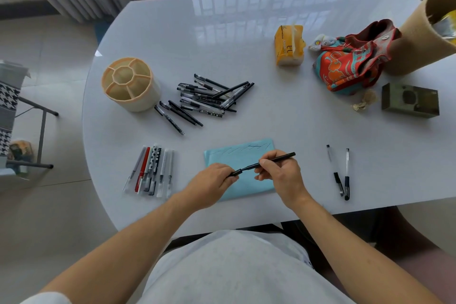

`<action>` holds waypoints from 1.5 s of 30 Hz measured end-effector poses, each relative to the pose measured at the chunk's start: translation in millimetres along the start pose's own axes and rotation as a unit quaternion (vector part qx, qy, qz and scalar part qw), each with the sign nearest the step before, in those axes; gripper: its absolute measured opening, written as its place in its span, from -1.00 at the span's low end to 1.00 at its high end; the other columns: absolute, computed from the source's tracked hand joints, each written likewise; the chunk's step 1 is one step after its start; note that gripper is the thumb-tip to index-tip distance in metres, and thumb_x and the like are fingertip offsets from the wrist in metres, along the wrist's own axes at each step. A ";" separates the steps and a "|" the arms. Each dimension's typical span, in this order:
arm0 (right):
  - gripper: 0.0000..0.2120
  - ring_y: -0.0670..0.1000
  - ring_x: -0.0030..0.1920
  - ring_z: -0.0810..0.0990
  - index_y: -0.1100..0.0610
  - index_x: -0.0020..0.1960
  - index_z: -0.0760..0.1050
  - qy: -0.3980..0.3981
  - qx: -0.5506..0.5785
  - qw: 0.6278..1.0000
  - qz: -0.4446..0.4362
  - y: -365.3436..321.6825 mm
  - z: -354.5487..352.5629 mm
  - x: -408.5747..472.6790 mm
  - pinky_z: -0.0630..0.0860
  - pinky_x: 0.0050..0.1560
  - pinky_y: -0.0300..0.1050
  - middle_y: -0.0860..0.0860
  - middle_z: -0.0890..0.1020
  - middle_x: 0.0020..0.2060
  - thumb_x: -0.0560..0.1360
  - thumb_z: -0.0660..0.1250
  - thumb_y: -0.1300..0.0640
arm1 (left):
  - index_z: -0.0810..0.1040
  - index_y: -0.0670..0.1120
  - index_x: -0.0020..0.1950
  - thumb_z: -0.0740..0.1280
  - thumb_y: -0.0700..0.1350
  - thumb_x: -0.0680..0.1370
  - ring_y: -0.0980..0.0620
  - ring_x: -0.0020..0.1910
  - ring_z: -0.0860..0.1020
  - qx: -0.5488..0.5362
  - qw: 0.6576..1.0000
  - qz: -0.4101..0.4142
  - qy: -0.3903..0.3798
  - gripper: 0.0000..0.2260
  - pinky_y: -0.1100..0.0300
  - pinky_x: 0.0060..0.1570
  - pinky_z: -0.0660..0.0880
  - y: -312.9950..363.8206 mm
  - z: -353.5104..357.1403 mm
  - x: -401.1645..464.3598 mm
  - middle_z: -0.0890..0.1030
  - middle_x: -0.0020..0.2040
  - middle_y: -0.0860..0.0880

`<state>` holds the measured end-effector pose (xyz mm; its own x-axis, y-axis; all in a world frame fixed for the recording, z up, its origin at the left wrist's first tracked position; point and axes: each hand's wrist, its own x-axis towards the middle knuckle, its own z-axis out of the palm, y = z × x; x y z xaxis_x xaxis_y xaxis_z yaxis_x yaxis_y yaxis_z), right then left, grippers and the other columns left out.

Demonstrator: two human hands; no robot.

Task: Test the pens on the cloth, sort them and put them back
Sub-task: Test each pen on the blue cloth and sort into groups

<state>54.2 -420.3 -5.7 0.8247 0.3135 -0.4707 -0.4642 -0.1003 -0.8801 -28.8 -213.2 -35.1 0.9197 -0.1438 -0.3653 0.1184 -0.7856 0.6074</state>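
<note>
A light blue cloth (246, 155) lies near the table's front edge, with thin ink strokes along its far side. Above it my right hand (281, 177) grips a black pen (276, 159) by its barrel. My left hand (212, 182) pinches the pen's black cap (235, 172), which sits just off the pen's tip. A loose pile of black and clear pens (207, 97) lies further back. Several pens lie side by side in a row (150, 171) left of the cloth. Two pens (341, 171) lie to the right. A cream divided pen holder (130, 84) stands at the back left.
A yellow tissue pack (288, 45), a red patterned bag (350, 64), a tan cylinder (424, 34) and a dark green box (409, 100) occupy the back right of the white table (283, 118). A folding rack (14, 111) stands on the floor at left.
</note>
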 end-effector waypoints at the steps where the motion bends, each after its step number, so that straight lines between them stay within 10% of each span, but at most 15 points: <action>1: -0.95 0.08 -0.34 0.65 0.22 -0.14 0.59 0.005 0.002 1.000 -0.002 0.3 -0.5 -0.2 0.70 -0.18 0.07 0.24 0.65 -0.28 0.48 0.38 0.23 | 0.54 -0.06 0.01 0.10 0.13 0.69 0.06 -0.04 0.47 -0.002 1.000 0.001 0.001 -0.66 0.01 -0.03 0.49 0.3 -0.1 -0.5 0.56 -0.09 0.05; 24: -0.91 0.02 -0.25 0.69 0.13 -0.11 0.65 -0.138 -0.176 0.974 0.017 14.9 32.6 1.5 0.67 -0.15 -0.09 0.08 0.72 -0.26 0.54 0.45 0.12 | 0.49 0.10 -0.07 0.05 0.13 0.60 0.14 -0.27 0.56 -0.009 0.998 -0.046 -0.037 -0.74 0.12 -0.24 0.49 13.2 0.1 -14.6 0.65 -0.25 0.12; 32: -0.77 -0.06 -0.27 0.60 0.07 -0.11 0.62 -0.083 -0.278 0.957 0.025 5.7 78.7 57.8 0.58 -0.12 -0.07 -0.02 0.69 -0.21 0.56 0.39 -0.09 | 0.46 -0.06 -0.25 0.20 0.09 0.65 -0.07 -0.26 0.51 0.028 0.971 -0.221 0.081 -0.66 0.01 -0.27 0.45 -40.6 -1.2 -46.2 0.50 -0.23 -0.04; 39: -0.77 0.14 0.14 0.61 0.13 0.18 0.60 -0.065 -0.479 0.872 -0.076 -12.8 142.7 130.4 0.53 0.18 -0.02 0.09 0.69 0.09 0.58 0.29 0.09 | 0.42 -0.08 0.14 0.37 0.04 0.58 -0.09 -0.11 0.61 0.013 0.938 -0.323 0.123 -0.74 0.05 -0.20 0.53 -79.7 -8.4 -72.9 0.62 -0.09 -0.03; 45: -0.75 0.18 0.19 0.58 0.15 0.21 0.56 -0.050 -0.618 0.774 -0.125 -8.0 174.0 161.6 0.53 0.12 0.02 0.13 0.60 0.18 0.61 0.26 0.08 | 0.25 -0.01 0.00 0.41 0.08 0.54 0.00 -0.31 0.53 -0.004 0.924 -0.357 0.134 -0.66 0.14 -0.46 0.37 -103.2 -12.9 -72.3 0.52 -0.26 0.03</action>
<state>135.0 -204.6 -63.8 0.7806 0.5350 -0.3231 0.4218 -0.8325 -0.3592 -102.6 -114.0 -62.3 0.6654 0.5649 -0.4881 0.7330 -0.6183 0.2836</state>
